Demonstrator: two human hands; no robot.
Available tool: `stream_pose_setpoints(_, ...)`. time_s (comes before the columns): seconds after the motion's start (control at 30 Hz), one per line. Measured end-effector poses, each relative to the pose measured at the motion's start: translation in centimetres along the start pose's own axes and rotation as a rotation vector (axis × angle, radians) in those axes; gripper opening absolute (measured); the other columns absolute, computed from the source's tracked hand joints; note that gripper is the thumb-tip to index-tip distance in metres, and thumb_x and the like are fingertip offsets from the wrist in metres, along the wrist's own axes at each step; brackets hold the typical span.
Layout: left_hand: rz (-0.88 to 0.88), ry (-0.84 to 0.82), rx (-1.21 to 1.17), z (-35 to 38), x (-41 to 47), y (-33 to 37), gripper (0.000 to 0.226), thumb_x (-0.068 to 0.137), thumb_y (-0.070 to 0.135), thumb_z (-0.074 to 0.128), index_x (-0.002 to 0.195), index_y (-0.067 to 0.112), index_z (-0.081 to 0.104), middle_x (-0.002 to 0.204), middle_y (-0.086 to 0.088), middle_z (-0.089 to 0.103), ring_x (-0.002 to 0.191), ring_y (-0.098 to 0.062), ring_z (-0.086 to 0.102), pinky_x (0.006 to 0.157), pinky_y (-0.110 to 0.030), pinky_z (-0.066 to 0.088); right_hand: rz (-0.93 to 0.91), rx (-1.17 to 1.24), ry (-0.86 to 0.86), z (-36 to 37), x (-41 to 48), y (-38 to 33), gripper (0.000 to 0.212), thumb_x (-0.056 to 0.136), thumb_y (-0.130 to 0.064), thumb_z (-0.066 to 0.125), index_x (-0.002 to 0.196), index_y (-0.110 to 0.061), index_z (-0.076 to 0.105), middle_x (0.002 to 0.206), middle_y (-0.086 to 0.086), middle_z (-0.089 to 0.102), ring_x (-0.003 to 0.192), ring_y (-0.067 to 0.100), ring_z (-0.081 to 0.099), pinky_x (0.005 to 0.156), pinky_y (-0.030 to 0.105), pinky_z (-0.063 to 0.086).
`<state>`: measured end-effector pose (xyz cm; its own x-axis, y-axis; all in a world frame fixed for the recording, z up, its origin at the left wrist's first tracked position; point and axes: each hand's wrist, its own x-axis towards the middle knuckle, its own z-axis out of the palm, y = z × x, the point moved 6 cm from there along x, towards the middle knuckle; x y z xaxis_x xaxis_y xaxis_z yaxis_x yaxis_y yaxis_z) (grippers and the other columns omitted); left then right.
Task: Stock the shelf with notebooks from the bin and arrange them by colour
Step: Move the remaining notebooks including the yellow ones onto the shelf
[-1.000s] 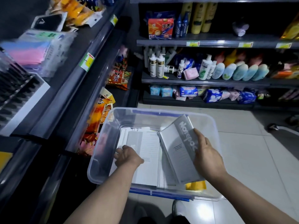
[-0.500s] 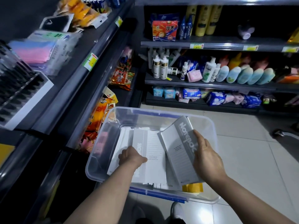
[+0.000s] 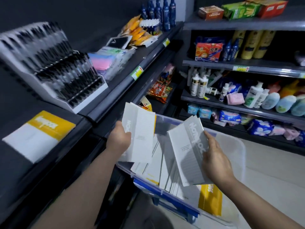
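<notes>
My left hand (image 3: 119,138) grips a grey-and-white notebook (image 3: 140,134) by its left edge, lifted above the clear plastic bin (image 3: 237,151). My right hand (image 3: 214,159) holds a second grey notebook (image 3: 186,149) by its right edge, tilted over the bin. Several more notebooks (image 3: 158,164) stand loosely in the bin, and a yellow one (image 3: 209,199) shows at its near end. On the dark shelf (image 3: 14,162) at the left lies a yellow-and-white notebook (image 3: 39,134), flat and alone.
A white rack of black pens (image 3: 54,68) stands behind the yellow notebook on the same shelf. Pastel packets (image 3: 107,63) and snack bags lie further along. Shelves of bottles (image 3: 252,95) and packs fill the right side. Pale floor tiles (image 3: 272,166) lie beyond the bin.
My left hand has lifted a grey notebook out of the bin. The view has swung up and left, bringing the stationery shelf and the yellow notebook into sight. My right hand still holds its notebook.
</notes>
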<state>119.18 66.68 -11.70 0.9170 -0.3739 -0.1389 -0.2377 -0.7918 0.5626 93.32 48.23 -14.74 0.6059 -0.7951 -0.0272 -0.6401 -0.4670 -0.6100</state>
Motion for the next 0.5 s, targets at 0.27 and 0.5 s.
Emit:
stream_pose_setpoints(0.27,-0.309,0.168,-0.778,-7.2,-6.1,-4.5,0.018,0.095,-0.002,0.050,0.111,0.007,0.054,0.095,-0.012,0.063,0.076,-0.025,0.058,0.060,-0.030,0.044,-0.236,0.166,-0.092,1.7,0.9,-6.5,0.072,0.088,-0.004,0.051,0.149,-0.028,0.020,0.141,0.011,0.049,0.111,0.037,0.056,0.077,0.043,0.050)
stream_pose_setpoints(0.5,-0.369,0.418,-0.937,-13.9,-12.1,-10.0,0.029,0.092,-0.003,0.055,0.120,0.003,0.052,0.113,-0.023,0.063,0.096,-0.038,0.064,0.085,-0.050,0.052,-0.422,0.276,-0.146,2.6,-2.3,-14.8,0.071,0.090,-0.002,0.050,0.149,-0.028,0.020,0.147,0.005,0.043,0.117,0.033,0.054,0.078,0.035,0.043)
